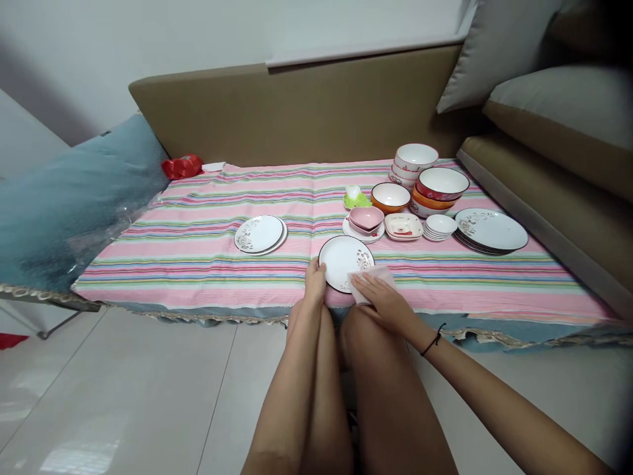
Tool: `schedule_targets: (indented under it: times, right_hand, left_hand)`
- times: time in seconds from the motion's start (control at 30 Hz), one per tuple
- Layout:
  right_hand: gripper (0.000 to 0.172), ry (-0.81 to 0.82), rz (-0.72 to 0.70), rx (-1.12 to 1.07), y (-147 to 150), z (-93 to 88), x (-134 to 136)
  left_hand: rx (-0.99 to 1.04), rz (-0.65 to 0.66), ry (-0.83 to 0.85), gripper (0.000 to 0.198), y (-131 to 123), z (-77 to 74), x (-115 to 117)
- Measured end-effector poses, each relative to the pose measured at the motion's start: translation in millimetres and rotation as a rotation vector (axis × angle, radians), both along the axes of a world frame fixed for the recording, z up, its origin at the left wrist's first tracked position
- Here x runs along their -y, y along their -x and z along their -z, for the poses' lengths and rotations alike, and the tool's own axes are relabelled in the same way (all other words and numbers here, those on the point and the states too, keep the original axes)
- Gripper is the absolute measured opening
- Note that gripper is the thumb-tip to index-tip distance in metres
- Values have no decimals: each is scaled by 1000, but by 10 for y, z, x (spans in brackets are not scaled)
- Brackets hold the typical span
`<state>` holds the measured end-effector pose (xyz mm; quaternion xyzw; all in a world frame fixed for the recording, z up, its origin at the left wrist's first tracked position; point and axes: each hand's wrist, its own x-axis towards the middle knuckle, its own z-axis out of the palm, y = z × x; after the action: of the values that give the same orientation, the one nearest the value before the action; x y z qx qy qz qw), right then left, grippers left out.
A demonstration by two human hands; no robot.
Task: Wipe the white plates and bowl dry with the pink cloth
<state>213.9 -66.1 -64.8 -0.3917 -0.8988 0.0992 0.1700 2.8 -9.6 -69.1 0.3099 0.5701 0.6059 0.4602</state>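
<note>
A white plate [341, 261] with a dark rim and a brown floral print is tilted above my knees. My left hand [315, 280] grips its left edge, thumb on the upper face. Under the fingers of my right hand [380, 295], a thin white cloth [383, 274] presses against the plate's lower right edge. Part of the print is covered by the cloth. To the left, a small stack of similar plates [260, 234] lies on the striped cover. Just behind the held plate, a pink heart-shaped bowl [366, 218] rests on small white plates [349, 227].
Rightward stand square dishes [403, 225], small white dishes [440, 225], large floral plates [492, 229] and stacked bowls [442, 183]. A green dish [357, 198] is behind the pink bowl. Cushions [544, 171] bound the right; a red bundle [182, 166] lies far left.
</note>
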Motion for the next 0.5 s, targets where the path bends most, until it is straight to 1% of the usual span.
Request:
schedule_targets:
  times: [0.07,0.13,0.2,0.27,0.3,0.37,0.4,0.5]
  right_hand:
    - [64,-18,93,25,-11,30,13]
    - [67,-23,145,18,52,53,12]
    - [68,-9,133,-15,170,64,3]
    - [67,15,71,-62,303,66,-9]
    - [67,23,35,-84,361,65,-14]
    - [66,27,-3,-103,437,64,-20]
    - [66,24,7,-96,451,64,-22]
    - [67,19,138,-37,411,67,-42]
  left_hand:
    - [48,4,74,24,-7,-30,14]
    - [110,49,127,27,-19,-74,46]
    - [146,132,110,36,-32,-117,85]
    - [148,202,73,52,-40,-146,114]
    - [139,215,64,59,-41,-151,120]
    - [105,193,71,68,-39,-144,113]
    - [88,159,83,69,-37,-134,102]
    - [77,18,163,63,-47,-96,62]
